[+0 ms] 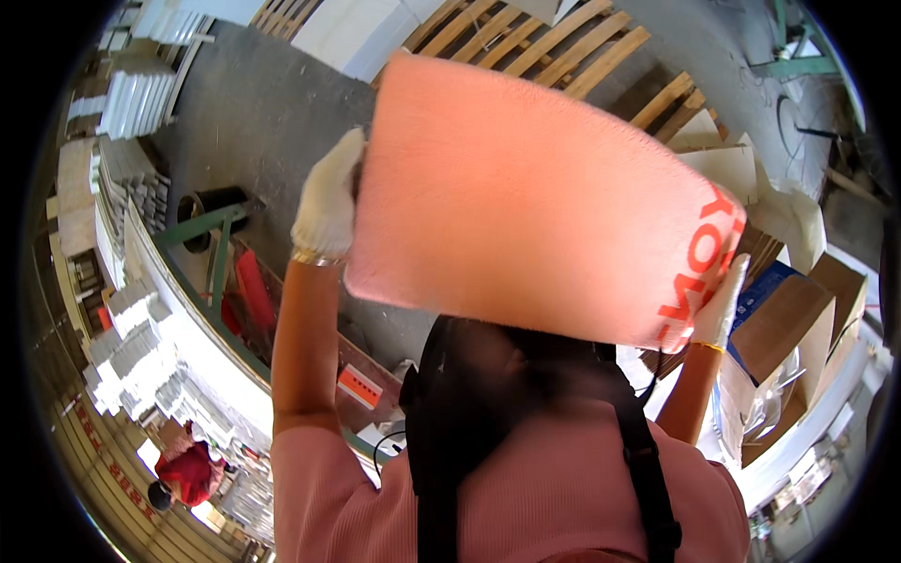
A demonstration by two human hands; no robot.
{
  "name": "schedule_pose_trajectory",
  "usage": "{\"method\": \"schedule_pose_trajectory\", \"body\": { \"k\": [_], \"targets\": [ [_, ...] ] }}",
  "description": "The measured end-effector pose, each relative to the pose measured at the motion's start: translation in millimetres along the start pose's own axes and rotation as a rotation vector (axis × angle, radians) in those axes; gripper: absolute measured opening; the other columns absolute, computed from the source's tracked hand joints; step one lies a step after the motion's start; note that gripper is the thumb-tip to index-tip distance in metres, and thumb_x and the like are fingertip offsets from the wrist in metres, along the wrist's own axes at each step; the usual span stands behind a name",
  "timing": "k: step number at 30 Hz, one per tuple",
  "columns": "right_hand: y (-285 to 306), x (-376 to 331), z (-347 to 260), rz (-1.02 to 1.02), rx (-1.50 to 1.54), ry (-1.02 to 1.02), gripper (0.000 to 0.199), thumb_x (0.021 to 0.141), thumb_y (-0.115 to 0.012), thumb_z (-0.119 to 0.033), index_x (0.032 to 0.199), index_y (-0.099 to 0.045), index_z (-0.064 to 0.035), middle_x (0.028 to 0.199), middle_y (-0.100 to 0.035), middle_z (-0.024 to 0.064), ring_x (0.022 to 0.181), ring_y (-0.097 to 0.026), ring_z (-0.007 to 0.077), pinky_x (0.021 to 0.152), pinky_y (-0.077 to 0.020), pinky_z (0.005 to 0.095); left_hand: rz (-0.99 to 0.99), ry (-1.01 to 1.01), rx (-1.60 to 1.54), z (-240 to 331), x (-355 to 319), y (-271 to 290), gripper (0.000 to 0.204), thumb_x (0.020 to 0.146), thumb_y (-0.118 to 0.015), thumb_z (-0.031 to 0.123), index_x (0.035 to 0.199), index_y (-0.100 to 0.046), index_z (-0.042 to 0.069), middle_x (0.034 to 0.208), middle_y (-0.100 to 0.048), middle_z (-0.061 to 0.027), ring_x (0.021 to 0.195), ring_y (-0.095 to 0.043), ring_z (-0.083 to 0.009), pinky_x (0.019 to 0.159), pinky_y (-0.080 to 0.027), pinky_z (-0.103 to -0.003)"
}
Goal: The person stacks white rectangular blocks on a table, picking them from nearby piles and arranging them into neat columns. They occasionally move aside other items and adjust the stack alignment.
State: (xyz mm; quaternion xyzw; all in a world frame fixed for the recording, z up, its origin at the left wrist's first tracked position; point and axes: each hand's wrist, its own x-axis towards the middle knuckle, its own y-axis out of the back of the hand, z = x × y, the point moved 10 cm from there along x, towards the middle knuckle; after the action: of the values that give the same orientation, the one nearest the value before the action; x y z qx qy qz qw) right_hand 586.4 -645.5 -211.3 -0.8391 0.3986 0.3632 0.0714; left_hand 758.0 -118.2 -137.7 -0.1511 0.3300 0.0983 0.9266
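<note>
A large, soft-looking orange-pink block with rounded edges and red lettering at its right end is held up in front of me. My left hand, in a white glove, grips its left edge, with the fingers partly hidden behind it. At the lower right end, my right hand, also gloved in white, presses against the lettered side. Between the two hands the block is tilted, its right end lower. I cannot tell what it is made of.
Slatted wooden pallets lie on the floor beyond the block. Opened cardboard boxes stand at the right. To the left are a green metal frame, a black bucket and stacked white panels. A person in red is at the lower left.
</note>
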Motion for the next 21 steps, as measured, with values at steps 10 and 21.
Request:
{"method": "schedule_pose_trajectory", "body": {
  "k": [10,21],
  "targets": [
    [-138.1,-107.8,-29.8,-0.257,-0.057,0.140,0.098,0.093,-0.030,-0.077,0.149,-0.035,0.0031,0.152,-0.042,0.0155,0.139,-0.041,0.0280,0.115,-0.0312,0.0421,0.809,-0.431,-0.193,50.9,-200.6,210.5,0.045,0.103,-0.044,0.038,0.091,-0.064,-0.001,0.087,-0.070,-0.0109,0.070,-0.061,-0.0162,0.071,-0.048,-0.031],
    [-436.2,-256.0,82.8,-0.711,-0.412,0.204,0.081,0.098,-0.038,-0.066,0.142,-0.048,0.0009,0.140,-0.055,0.0120,0.124,-0.055,0.0257,0.107,-0.0419,0.0395,0.696,-0.178,-0.467,-71.8,-196.8,527.3,0.029,0.099,-0.056,0.033,0.090,-0.065,0.006,0.088,-0.058,0.0040,0.080,-0.049,-0.0066,0.072,-0.043,-0.027]
  ]
}}
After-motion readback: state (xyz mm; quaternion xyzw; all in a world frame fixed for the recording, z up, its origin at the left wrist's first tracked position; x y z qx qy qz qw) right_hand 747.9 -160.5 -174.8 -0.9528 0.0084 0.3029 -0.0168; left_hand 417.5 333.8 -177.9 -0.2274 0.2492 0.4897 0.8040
